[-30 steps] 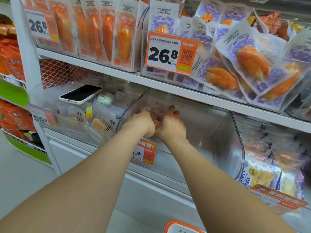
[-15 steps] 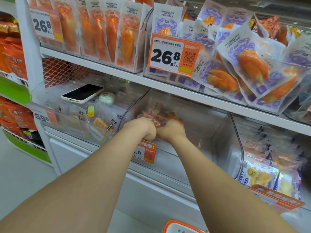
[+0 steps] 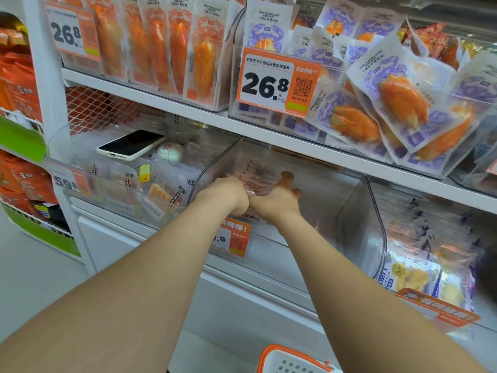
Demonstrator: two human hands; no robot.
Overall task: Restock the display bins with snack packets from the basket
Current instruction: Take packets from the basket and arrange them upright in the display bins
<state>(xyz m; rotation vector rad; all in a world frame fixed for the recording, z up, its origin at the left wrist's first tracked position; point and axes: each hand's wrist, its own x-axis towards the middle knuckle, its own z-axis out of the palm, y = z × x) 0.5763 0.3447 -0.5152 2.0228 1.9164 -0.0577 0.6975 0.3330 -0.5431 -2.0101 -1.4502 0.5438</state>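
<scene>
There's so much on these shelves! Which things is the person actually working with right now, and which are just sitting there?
Part of the job:
left hand and right hand
snack packets between them
clear middle bin
orange-rimmed basket below

Just lying about:
phone
small white ball
26.8 price tag
purple packets on the upper shelf

A tight bunch of pinkish clear-plastic snack packets (image 3: pixel 252 180) sits gripped between my left hand (image 3: pixel 228 193) and right hand (image 3: pixel 277 199), inside the clear plastic display bin (image 3: pixel 349 211), whose walls rise on either side of my grip. The white plastic basket with an orange rim (image 3: pixel 290 362) lies well below my forearms, only its corner showing.
</scene>
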